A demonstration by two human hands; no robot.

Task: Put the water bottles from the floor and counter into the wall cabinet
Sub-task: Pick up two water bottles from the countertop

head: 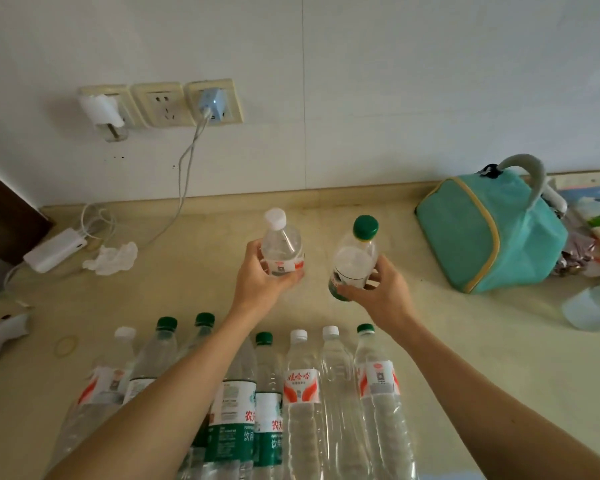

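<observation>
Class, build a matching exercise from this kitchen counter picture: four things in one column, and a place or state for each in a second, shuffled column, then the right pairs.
Things
1. white-capped bottle
2. green-capped bottle
3. teal bag
4. blue charger

Places or states
A. plugged into the wall socket
B. held in the left hand
C. lying on the counter at the right
D. held in the right hand

Pairs: 1-B, 2-D, 3-C, 4-A

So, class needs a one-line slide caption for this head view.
Left hand grips a white-capped bottle, right hand a green-capped bottle.
</observation>
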